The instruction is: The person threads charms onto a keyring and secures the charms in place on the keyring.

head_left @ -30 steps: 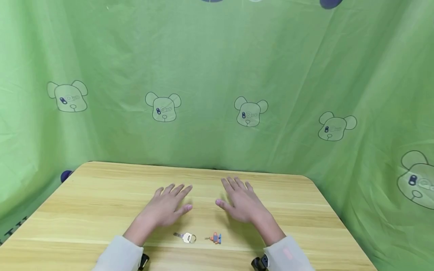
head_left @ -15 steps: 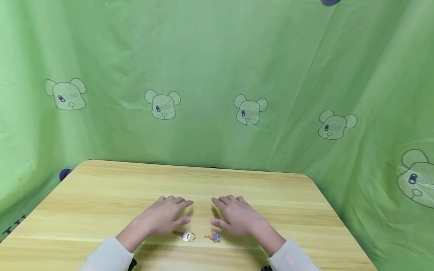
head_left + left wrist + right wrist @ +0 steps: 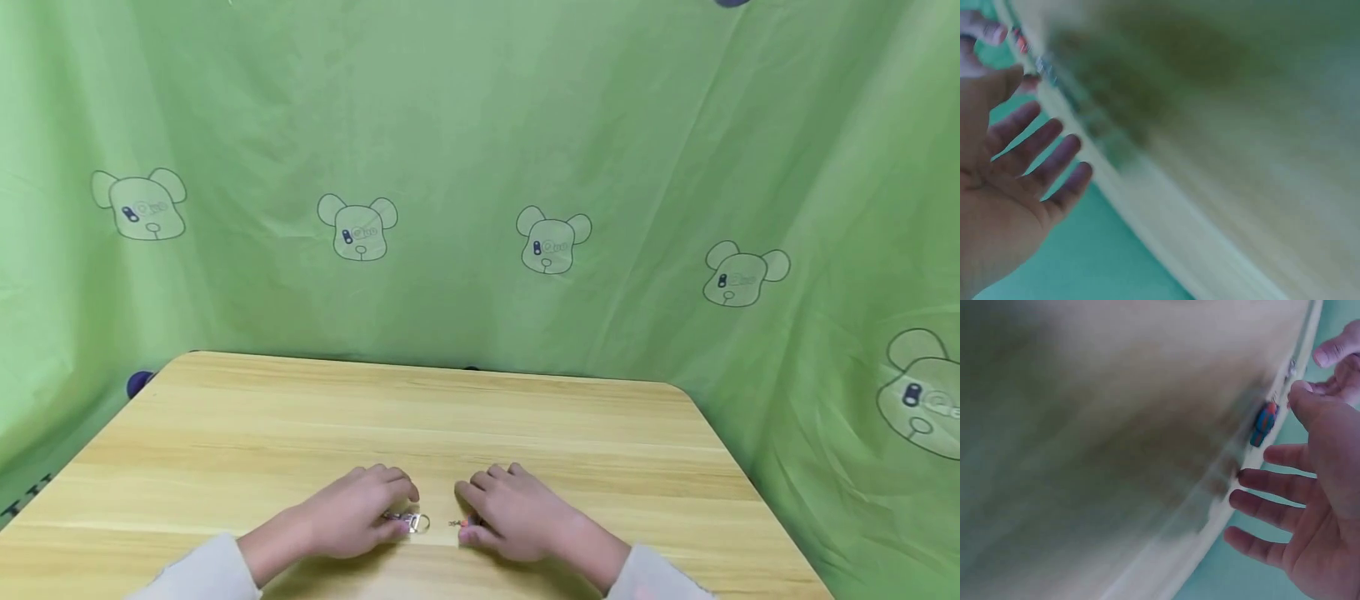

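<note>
A metal key on a ring (image 3: 413,523) lies on the wooden table (image 3: 420,408), partly covered by my left hand (image 3: 352,512). Thumb and fingers of that hand stand on either side of it, with a gap in the left wrist view. To the right is a small orange and blue figure keychain (image 3: 1264,425) with a short chain. My right hand (image 3: 521,517) reaches over this keychain and hides most of it in the head view. From the right wrist, its fingers look spread and loosely bent, the keychain still on the table beyond the thumb.
Behind the table hangs a green curtain (image 3: 450,150) printed with bear heads, which continues along the right side. A dark round object (image 3: 139,383) shows at the table's far left corner.
Both hands have come down and back toward the near side, from over the middle of the table to the key and keychain. Their fingers have bent more. The two objects lie where they were.
</note>
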{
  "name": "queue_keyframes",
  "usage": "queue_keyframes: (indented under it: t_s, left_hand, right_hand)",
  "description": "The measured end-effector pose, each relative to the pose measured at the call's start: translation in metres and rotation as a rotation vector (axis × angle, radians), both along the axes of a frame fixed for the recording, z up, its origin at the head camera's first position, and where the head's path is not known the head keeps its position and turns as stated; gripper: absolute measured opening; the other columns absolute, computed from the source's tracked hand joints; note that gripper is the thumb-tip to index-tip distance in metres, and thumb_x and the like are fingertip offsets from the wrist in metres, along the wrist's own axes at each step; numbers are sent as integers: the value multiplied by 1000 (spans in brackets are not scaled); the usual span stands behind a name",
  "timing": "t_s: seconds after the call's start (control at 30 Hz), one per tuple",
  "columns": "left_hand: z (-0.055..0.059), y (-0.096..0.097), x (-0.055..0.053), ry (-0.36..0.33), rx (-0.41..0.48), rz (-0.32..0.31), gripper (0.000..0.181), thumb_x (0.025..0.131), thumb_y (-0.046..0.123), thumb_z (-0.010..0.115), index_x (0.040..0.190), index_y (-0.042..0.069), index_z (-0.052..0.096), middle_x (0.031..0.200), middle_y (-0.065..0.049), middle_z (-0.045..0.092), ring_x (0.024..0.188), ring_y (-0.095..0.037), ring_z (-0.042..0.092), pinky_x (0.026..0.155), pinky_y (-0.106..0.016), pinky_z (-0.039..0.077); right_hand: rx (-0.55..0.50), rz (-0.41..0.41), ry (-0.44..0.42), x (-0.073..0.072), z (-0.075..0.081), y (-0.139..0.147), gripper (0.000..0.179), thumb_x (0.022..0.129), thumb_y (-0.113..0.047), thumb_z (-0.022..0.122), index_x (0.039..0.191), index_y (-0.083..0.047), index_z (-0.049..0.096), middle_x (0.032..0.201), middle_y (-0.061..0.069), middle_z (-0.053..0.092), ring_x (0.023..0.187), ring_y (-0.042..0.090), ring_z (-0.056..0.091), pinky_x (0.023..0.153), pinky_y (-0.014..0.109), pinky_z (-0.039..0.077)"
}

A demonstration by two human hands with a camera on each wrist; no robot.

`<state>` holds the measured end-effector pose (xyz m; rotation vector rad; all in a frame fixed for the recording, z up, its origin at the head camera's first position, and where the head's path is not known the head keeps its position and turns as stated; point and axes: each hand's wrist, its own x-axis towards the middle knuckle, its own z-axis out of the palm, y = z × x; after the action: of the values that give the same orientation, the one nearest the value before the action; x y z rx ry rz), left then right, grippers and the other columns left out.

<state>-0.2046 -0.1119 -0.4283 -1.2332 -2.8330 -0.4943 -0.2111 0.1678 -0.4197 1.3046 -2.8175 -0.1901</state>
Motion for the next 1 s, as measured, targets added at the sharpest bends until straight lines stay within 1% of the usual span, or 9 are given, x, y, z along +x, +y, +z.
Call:
queue_keyframes:
  t_s: [0.1,0.17,0.23,0.33,0.53,0.67,0.8,0.9,1.0]
  left_hand:
    - [-4,1,4,7,42,-19,22,94,29,74,114,20,70,114,11,65,104,-9,58,91,-40,51]
    - [-6,1,5,4,52,-18,16,94,28,74,109,24,71,114,13,64,105,-8,57,91,-40,50]
    - [-9,2,6,-8,58,-13,12,94,28,74,105,27,71,114,14,63,105,-8,56,90,-39,49]
    - [-12,2,8,-17,69,-2,9,94,27,75,102,29,72,114,15,63,104,-8,54,89,-38,48]
    - [-13,4,7,14,82,-10,10,92,25,77,99,30,74,111,16,63,100,-6,54,85,-35,47]
    - [-13,6,4,29,95,-27,9,90,23,79,95,29,76,108,17,64,96,-3,54,82,-30,46]
    - [-15,7,-1,24,103,-43,8,90,22,80,93,29,78,107,16,65,96,-3,54,84,-30,49]
    - [-15,9,-3,15,104,-58,8,89,22,80,92,29,79,107,15,64,96,-3,53,86,-29,49]
    - [-15,11,-6,30,103,-90,9,90,20,80,90,29,78,105,16,64,95,-2,53,86,-28,50]
  right_hand:
    - [-53,50,13,3,-4,-3,37,103,-53,54,117,-20,62,100,-9,58,97,11,56,81,32,48]
    - [-91,74,19,5,-7,-5,27,103,-46,58,110,-21,60,96,-11,53,91,8,52,76,27,43]
    - [-126,87,21,7,-11,-7,22,103,-41,61,109,-20,62,96,-11,53,88,8,49,74,25,41]
    - [-171,91,21,9,-14,-9,17,102,-35,63,108,-18,65,99,-10,57,88,7,49,74,23,42]
    - [-251,87,24,7,-17,-11,7,98,-24,69,100,-18,70,95,-11,62,84,4,50,71,20,42]
    - [-277,99,32,4,-19,-11,3,97,-20,72,95,-18,73,91,-12,64,81,3,52,68,18,40]
    - [-283,97,36,2,-18,-12,5,95,-16,74,91,-19,74,88,-12,66,80,3,54,66,17,38]
    - [-269,92,57,2,-17,-14,6,93,-15,76,88,-19,75,87,-12,67,80,4,53,66,18,37]
    - [-222,95,95,1,-17,-15,7,93,-16,76,88,-19,73,86,-12,65,80,5,51,68,19,37]
